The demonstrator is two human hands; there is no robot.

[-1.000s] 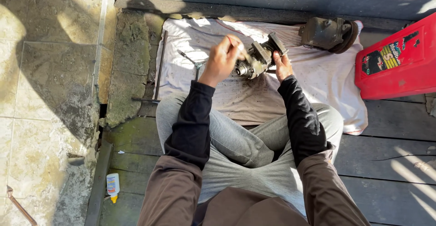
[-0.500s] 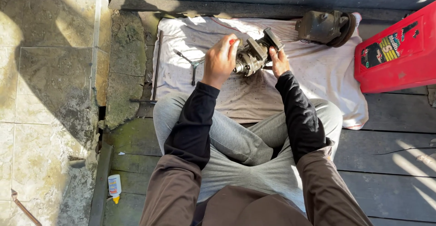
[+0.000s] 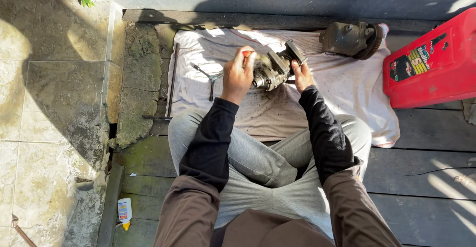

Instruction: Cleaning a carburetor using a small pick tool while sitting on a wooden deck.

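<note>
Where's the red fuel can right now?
The red fuel can sits at the right edge of the head view, beside the white cloth, right of the dark metal part.

Left hand [image 3: 238, 76] grips a red-tipped tool against the metal engine part [image 3: 271, 69]; right hand [image 3: 301, 74] steadies its far side, over the stained white cloth [image 3: 347, 86]; red can [image 3: 434, 66] sits right; wrench [image 3: 210, 78] lies left.

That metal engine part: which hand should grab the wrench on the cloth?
Probably the left hand: the wrench lies just left of it on the cloth, while the right hand steadies the engine part.
</note>
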